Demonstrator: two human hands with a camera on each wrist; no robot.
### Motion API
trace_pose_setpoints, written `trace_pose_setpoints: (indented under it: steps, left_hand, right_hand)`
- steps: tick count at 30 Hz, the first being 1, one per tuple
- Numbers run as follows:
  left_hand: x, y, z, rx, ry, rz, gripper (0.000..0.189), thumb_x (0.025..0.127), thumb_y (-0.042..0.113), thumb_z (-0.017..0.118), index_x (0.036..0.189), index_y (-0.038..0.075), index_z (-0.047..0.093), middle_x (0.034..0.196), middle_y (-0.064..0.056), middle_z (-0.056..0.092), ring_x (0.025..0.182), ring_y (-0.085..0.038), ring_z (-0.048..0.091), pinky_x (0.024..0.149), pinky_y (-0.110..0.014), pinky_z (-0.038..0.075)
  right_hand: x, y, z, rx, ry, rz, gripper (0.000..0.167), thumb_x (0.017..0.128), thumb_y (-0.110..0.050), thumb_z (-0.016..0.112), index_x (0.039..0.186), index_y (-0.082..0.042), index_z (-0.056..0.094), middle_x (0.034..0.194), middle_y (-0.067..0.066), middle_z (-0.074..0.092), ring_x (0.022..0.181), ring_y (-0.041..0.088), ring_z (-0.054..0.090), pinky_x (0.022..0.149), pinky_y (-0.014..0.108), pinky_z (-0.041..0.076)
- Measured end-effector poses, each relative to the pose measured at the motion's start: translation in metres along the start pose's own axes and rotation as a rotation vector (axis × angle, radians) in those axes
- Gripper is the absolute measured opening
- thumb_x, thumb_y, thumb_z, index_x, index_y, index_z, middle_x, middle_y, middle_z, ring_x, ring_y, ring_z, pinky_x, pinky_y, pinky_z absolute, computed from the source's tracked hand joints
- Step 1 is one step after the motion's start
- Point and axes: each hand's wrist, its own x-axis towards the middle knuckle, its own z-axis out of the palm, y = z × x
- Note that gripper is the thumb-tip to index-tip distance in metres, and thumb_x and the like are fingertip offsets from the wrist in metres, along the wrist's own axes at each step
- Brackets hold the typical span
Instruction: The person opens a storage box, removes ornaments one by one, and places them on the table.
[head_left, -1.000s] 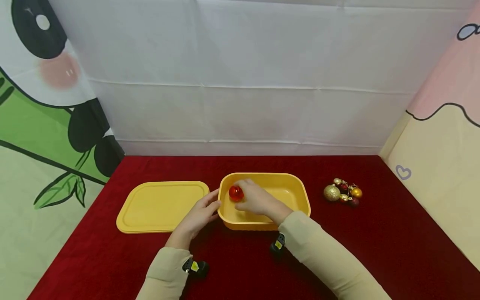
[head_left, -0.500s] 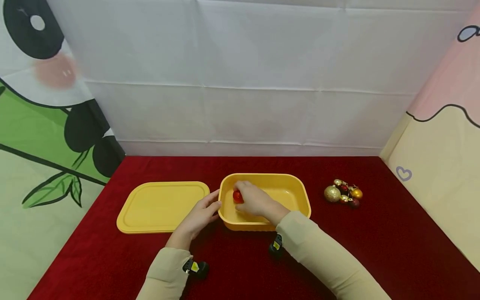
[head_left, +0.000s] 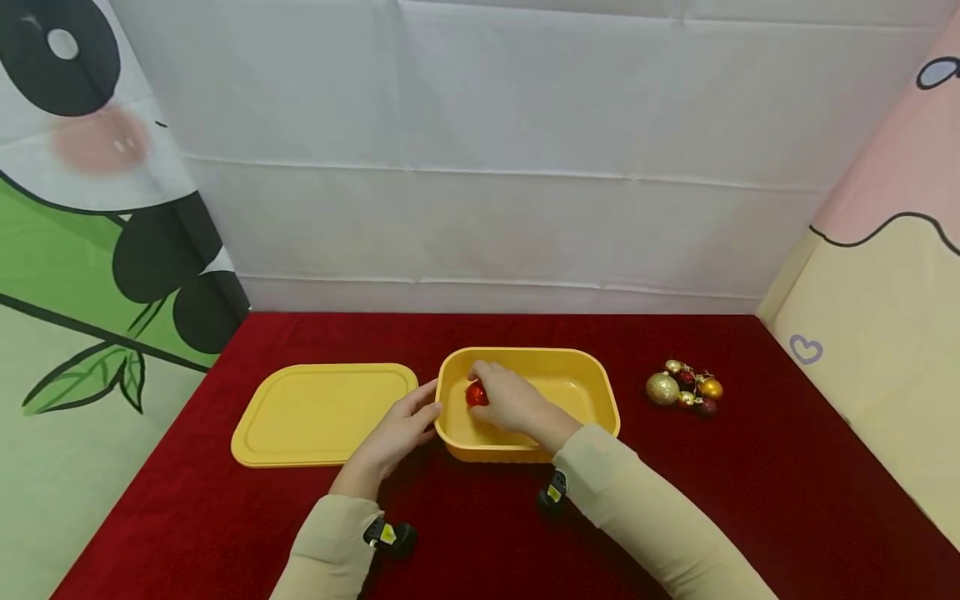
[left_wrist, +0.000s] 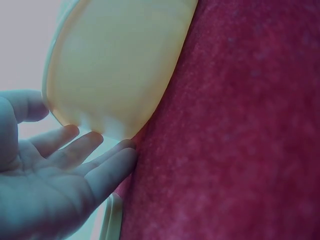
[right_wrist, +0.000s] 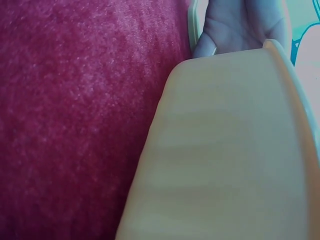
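A red Christmas bauble [head_left: 476, 394] is inside the yellow plastic box [head_left: 528, 452], near its left end. My right hand [head_left: 513, 402] reaches over the front rim and holds the bauble between thumb and fingers. My left hand [head_left: 399, 429] touches the box's left end from outside. In the left wrist view the left hand's fingers [left_wrist: 82, 147] are fairly straight, with their tips against the end wall and the thumb by the rim. The right wrist view has the box's outer wall [right_wrist: 220, 150] in front, hiding the right hand and the bauble.
The yellow lid [head_left: 322, 414] lies flat left of the box. To the right sits a cluster of gold and dark red baubles [head_left: 684, 388]. Red cloth [head_left: 750, 483] covers the table, with a white backdrop [head_left: 510, 158] behind it.
My right hand has shifted the bauble slightly right and lower inside the box over the last second. The left hand has stayed at the box's left end.
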Motion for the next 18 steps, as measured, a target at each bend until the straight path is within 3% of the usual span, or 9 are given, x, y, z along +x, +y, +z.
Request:
trace_pose_setpoints:
  steps: [10,18]
  left_hand:
    - [0.000,0.000,0.000,-0.008,0.007,-0.021,0.051,0.102,0.023,0.039,0.151,0.016,0.024,0.151,-0.016,0.031,0.132,-0.030,0.042,0.105,-0.050,0.038]
    - [0.000,0.001,0.001,-0.017,0.014,-0.024,0.051,0.102,0.022,0.039,0.150,0.015,0.024,0.150,-0.017,0.033,0.133,-0.031,0.041,0.106,-0.051,0.037]
  right_hand:
    - [-0.009,0.002,-0.005,0.034,0.034,-0.037,0.043,0.084,-0.021,0.070,0.121,-0.004,0.055,0.114,0.010,0.061,0.102,0.020,0.057,0.095,0.036,0.047]
    - [-0.018,0.008,-0.007,0.073,0.053,-0.015,0.047,0.084,-0.025,0.070,0.125,-0.007,0.055,0.121,0.009,0.060,0.108,0.021,0.056,0.098,0.037,0.046]
